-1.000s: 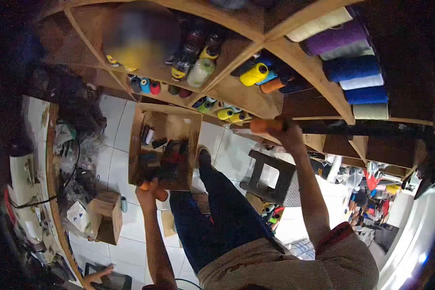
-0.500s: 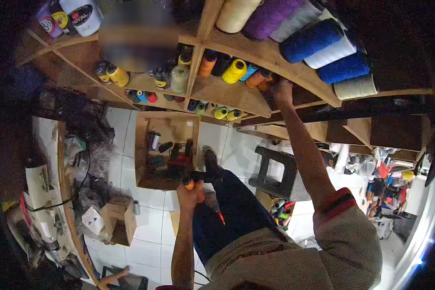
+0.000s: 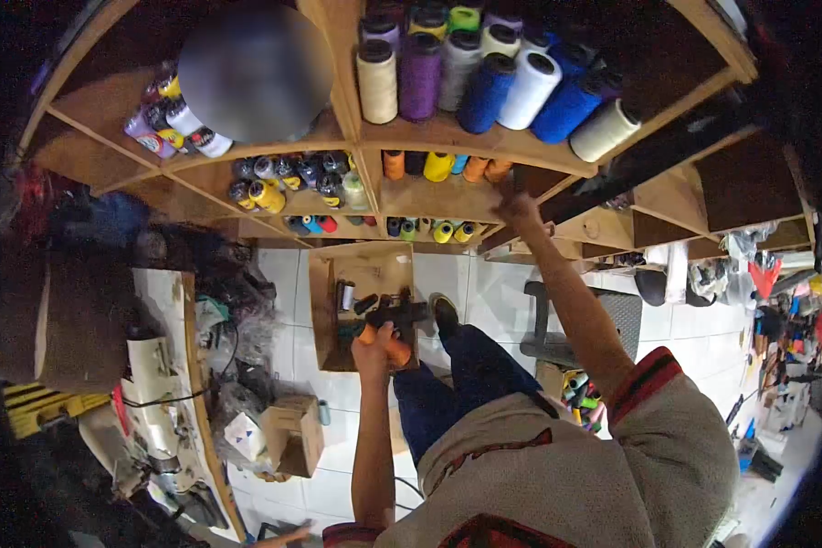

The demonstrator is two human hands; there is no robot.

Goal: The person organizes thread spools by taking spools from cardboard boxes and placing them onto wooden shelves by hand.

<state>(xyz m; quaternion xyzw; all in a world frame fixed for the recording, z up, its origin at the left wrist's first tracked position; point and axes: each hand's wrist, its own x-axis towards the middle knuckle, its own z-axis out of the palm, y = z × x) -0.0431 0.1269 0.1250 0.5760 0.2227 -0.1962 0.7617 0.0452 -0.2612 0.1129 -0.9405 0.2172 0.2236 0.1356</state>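
Note:
My left hand [image 3: 373, 352] is closed around orange thread spools [image 3: 396, 353], above the front edge of an open cardboard box [image 3: 320, 342]. Dark spools [image 3: 402, 315] show just beyond its fingers; whether they are also held I cannot tell. My right hand [image 3: 519, 212] reaches to the right end of a middle shelf [image 3: 429, 194], just short of an orange thread spool [image 3: 498, 171] closing the row. Blur and shadow hide its fingertips, and a dark shape beside them is unclear. A yellow thread spool [image 3: 438, 166] stands farther left in that row.
Large thread cones in purple, blue, white and cream [image 3: 420, 78] fill the upper shelf. A dark stool [image 3: 580, 320] stands on the right. At left are a sewing machine [image 3: 155, 393] and a smaller cardboard box [image 3: 292, 437]. Clear plastic bags [image 3: 233, 393] lie beside it.
The view has shifted, showing more of the upper shelf. My right hand has drawn slightly back from the orange spools at the row's end. My left hand, still gripping orange spools, now overlaps the box.

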